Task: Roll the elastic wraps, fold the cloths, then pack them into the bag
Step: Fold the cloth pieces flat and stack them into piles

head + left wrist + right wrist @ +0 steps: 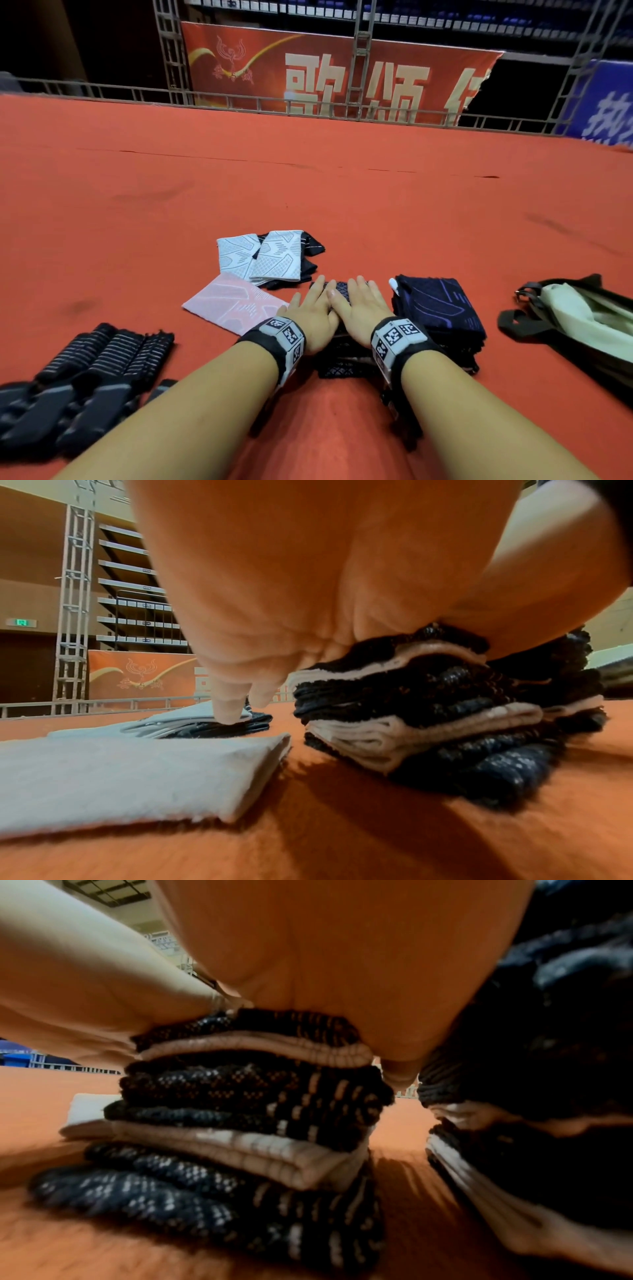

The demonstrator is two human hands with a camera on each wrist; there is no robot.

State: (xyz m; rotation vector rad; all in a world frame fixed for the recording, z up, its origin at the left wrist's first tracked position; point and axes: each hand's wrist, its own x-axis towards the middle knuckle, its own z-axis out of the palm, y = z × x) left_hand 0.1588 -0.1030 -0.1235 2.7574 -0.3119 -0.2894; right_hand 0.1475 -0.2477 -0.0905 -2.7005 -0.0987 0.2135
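Both hands lie flat, fingers straight, on top of a stack of folded dark patterned cloths in front of me. My left hand and right hand press side by side, thumbs touching. The wrist views show the stack as several dark and pale folded layers under the palms. A second dark blue folded stack stands just right of it. A pink folded cloth lies to the left, with white and dark cloths behind it. Rolled dark wraps lie at the near left.
A dark bag with a pale lining lies open at the right. Everything rests on a wide orange-red carpeted floor. A metal railing and a red banner bound the far side.
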